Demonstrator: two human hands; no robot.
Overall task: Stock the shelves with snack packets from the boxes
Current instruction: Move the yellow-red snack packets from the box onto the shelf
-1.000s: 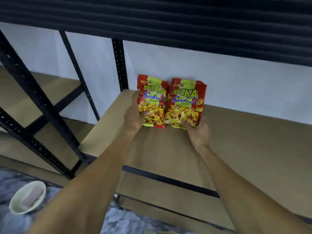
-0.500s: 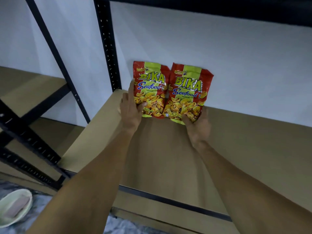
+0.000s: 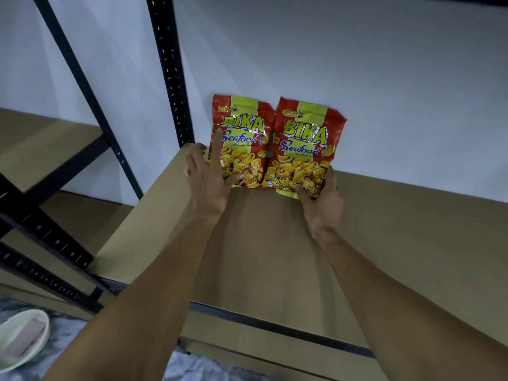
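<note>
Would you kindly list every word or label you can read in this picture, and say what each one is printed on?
"BIKA": large yellow letters on the left packet and the right packet.
"Seafood": blue script under it, on both packets.
"Flavoured Crac": small print below, cut off on both.
"Perisa M": bottom of the right packet; the rest is blurred.
Small top-corner logos and side characters: too small to read.

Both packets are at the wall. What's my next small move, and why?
Probably loosen the right hand, which grips the right packet at its lower corner, and check it stands. Both packets sit upright on the shelf against the wall; the left hand only touches the left packet.
</note>
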